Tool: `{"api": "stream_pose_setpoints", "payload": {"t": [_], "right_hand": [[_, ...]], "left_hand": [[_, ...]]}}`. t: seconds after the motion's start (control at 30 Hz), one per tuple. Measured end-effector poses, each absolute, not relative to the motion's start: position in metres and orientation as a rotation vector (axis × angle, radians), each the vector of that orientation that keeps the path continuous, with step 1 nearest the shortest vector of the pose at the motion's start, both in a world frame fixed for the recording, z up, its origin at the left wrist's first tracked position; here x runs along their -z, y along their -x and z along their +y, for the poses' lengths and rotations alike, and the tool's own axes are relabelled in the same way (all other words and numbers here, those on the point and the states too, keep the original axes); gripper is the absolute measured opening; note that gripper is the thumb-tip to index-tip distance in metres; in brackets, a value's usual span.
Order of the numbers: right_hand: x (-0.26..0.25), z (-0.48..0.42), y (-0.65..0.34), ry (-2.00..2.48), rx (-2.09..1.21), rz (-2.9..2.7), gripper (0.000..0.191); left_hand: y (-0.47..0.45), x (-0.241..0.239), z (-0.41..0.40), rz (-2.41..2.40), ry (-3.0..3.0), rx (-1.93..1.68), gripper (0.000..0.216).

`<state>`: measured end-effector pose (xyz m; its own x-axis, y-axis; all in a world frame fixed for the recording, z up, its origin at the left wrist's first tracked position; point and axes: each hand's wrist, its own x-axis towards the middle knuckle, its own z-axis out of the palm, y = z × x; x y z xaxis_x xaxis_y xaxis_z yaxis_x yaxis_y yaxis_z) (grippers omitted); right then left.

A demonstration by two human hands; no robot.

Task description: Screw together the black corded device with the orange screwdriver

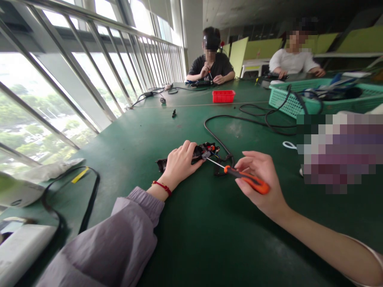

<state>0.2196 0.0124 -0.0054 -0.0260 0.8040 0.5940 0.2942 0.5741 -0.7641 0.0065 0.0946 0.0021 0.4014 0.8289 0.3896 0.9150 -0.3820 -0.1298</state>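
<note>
My left hand (182, 161) is closed over a black elongated device (200, 152), pressing it against the green table. The device's casing is open at its right end, where small coloured wires and parts show; its exact kind is unclear. In my right hand (263, 179) is a screwdriver (247, 178) with an orange and black handle. The metal shaft points left, its tip at the exposed inside of the device, close to my left thumb. A black cable runs from near the device toward the right. Just below the shaft lies a small dark piece (220, 167), partly hidden.
A red tray (223, 96) stands farther back, and a small black part (174, 113) lies left of it. A turquoise basket (284, 101) holds cables and tools at right. Two people sit across the table (134, 135). A black strap (94, 195) and white box (26, 251) lie left.
</note>
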Motion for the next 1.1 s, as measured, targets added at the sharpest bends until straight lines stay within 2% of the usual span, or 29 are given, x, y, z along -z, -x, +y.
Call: {"api": "stream_pose_setpoints", "payload": {"t": [0.07,0.13,0.23,0.3,0.43,0.47,0.6,0.77,0.83,1.0,1.1], "right_hand": [[0.0056,0.0122,-0.2203,1.007,-0.644,-1.634,0.032],[0.0055,0.0119,-0.2207,1.045,-0.627,-1.641,0.024],[0.0054,0.0124,-0.2203,0.97,-0.491,-1.577,0.041],[0.0053,0.0128,-0.2199,0.942,-0.53,-1.576,0.047],[0.005,0.012,-0.2196,1.021,-0.661,-1.658,0.024],[0.0049,0.0118,-0.2194,1.011,-0.621,-1.65,0.025],[0.0046,0.0123,-0.2194,0.917,-0.505,-1.592,0.049],[0.0039,0.0109,-0.2219,1.088,-0.689,-1.723,0.015],[0.0043,0.0104,-0.2219,1.084,-0.663,-1.705,0.018],[0.006,0.012,-0.2216,0.935,-0.559,-1.634,0.042],[0.0051,0.0116,-0.222,0.957,-0.672,-1.708,0.037]], "left_hand": [[-0.0063,-0.0018,0.0949,-1.502,2.343,0.382,0.044],[-0.0063,-0.0019,0.0951,-1.497,2.348,0.384,0.044],[-0.0065,-0.0022,0.095,-1.509,2.348,0.378,0.043],[-0.0066,-0.0024,0.0949,-1.512,2.347,0.379,0.043],[-0.0062,-0.0026,0.0948,-1.499,2.352,0.387,0.044],[-0.0061,-0.0025,0.0948,-1.499,2.354,0.388,0.044],[-0.0057,-0.0021,0.0952,-1.493,2.36,0.402,0.044],[-0.0057,-0.001,0.0956,-1.493,2.345,0.386,0.045],[-0.0059,-0.0009,0.0954,-1.493,2.339,0.383,0.044],[-0.0061,-0.001,0.0951,-1.478,2.33,0.39,0.044],[-0.0058,-0.0005,0.0955,-1.469,2.327,0.395,0.045]]}}
